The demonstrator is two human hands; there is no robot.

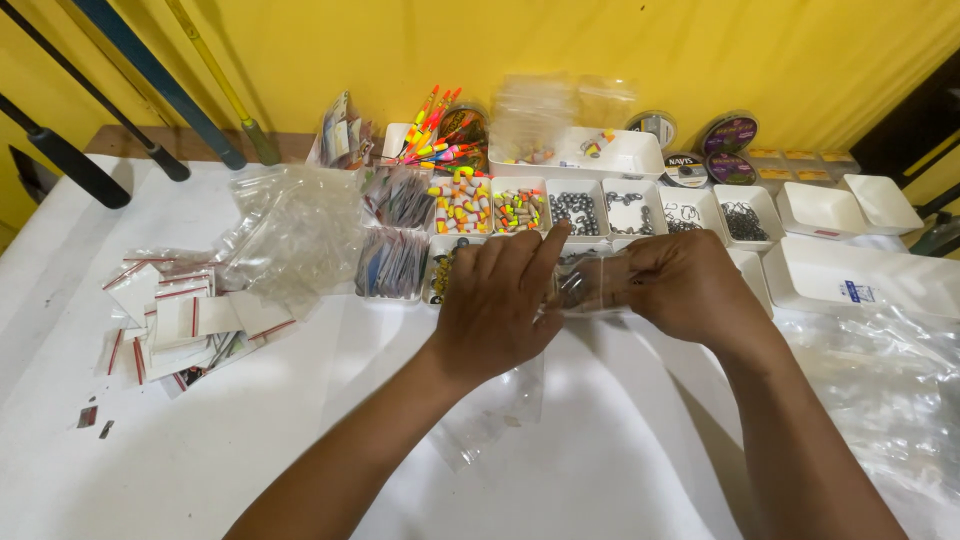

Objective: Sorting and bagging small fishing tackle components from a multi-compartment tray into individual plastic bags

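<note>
Several dark rods (pixel 95 105) lean across the far left corner, their handles resting on the white bench (pixel 200 450). Just right of them, on the bench, lies a loose heap of small flat packets (pixel 180 325) with red strips, and behind that a crumpled pile of clear plastic bags (pixel 290 235).

My left hand (pixel 500 300) comes up from the bottom middle, its fingers bent and pinching the left edge of a small clear bag (pixel 590 285). The index finger points up toward the trays. Another clear bag (pixel 490 415) lies flat on the bench under my left wrist.

My right hand (pixel 690 285) grips the right edge of the same small clear bag, so the bag is stretched between both hands, just in front of the trays. Something dark shows inside it, but I cannot tell what.

Behind my hands runs a row of small white trays (pixel 640 190): one with bright orange, yellow and white floats (pixel 460 205), then one with smaller coloured pieces (pixel 518 210), then several with dark metal bits (pixel 575 210). Slim bright floats (pixel 435 130) stand farther back, near round spools (pixel 725 135) of line.

At the far right sit empty white trays (pixel 850 275), and a wide sheet of clear plastic (pixel 880 390) covers the bench beside my right arm.
</note>
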